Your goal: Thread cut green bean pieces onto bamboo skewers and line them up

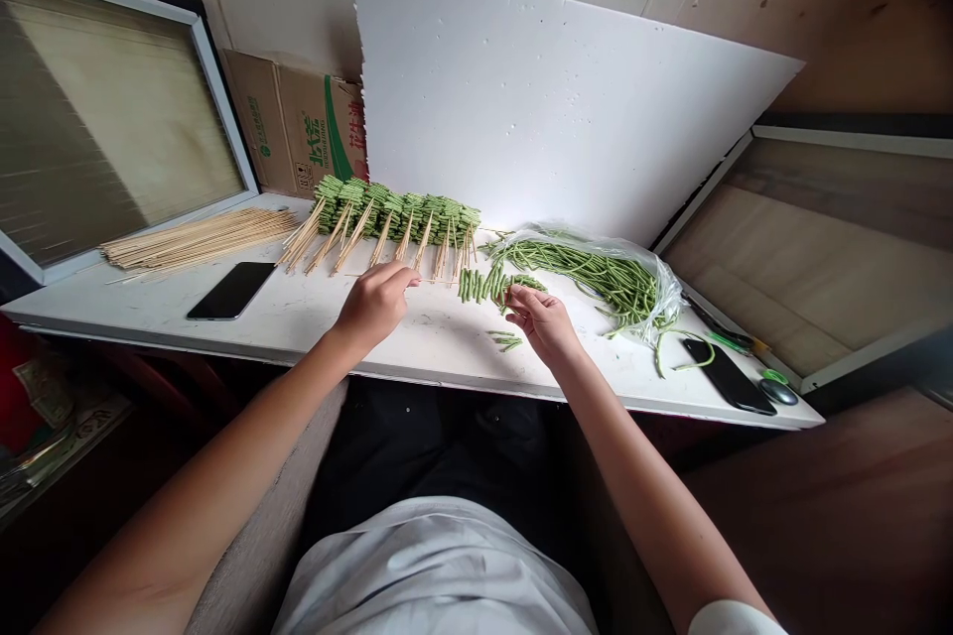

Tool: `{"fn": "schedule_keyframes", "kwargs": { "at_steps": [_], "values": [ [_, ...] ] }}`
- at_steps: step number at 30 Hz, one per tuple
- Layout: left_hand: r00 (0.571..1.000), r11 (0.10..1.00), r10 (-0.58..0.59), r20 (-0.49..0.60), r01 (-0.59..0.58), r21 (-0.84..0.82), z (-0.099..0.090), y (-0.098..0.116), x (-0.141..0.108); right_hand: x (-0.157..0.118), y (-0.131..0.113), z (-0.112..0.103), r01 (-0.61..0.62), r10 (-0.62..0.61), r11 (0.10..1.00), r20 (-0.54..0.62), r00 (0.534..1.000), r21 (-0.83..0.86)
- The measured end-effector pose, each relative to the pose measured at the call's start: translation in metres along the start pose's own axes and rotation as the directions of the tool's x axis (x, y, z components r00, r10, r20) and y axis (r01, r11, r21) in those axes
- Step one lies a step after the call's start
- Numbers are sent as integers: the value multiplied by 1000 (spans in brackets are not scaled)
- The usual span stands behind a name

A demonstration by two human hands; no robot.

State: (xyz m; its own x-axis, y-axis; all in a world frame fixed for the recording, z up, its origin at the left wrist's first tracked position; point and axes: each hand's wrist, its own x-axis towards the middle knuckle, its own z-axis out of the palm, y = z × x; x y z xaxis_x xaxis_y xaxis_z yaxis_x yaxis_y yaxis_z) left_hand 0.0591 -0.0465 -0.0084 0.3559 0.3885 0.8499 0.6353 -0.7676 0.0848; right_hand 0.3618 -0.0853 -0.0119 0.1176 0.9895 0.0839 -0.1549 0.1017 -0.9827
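So the left hand [383, 303] has a closed grip on a bamboo skewer [439, 281], and the right hand [537, 317] is pinching green bean pieces [491, 284] at its other end, mid-view over the desk [417, 352]. From there, loaded bean skewers [394, 208] are piled at 10 o'clock, bare sticks [201, 236] at 9, and long beans [596, 273] in a plastic bag [666, 293] at 3.

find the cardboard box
In the head view, the box stands at the back left, behind the loose skewers and left of the white board.
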Motion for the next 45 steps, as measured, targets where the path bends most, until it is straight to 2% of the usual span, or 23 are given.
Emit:
{"fn": "schedule_keyframes", "kwargs": {
  "at_steps": [7, 19, 29, 45],
  "values": [
    [998, 998, 47, -35, -46, 41, 5, 2, -2, -1, 4, 2, -21, 24, 997, -31, 999, 72],
    [987, 991, 123, -103, -117, 62, 6, 4, -1, -2, 8, 3, 6, -4, 996, -28, 1000, 85],
    [977, 986, 158, -146, -149, 73, 7, 5, -1, -4, 7, 6, -47, 50, 990, -23, 998, 136],
    [978, 984, 173, -115, -167, 65, 8, 5, -2, -3, 11, 5, -66, 70, 990, -26, 997, 128]
  ]
}}
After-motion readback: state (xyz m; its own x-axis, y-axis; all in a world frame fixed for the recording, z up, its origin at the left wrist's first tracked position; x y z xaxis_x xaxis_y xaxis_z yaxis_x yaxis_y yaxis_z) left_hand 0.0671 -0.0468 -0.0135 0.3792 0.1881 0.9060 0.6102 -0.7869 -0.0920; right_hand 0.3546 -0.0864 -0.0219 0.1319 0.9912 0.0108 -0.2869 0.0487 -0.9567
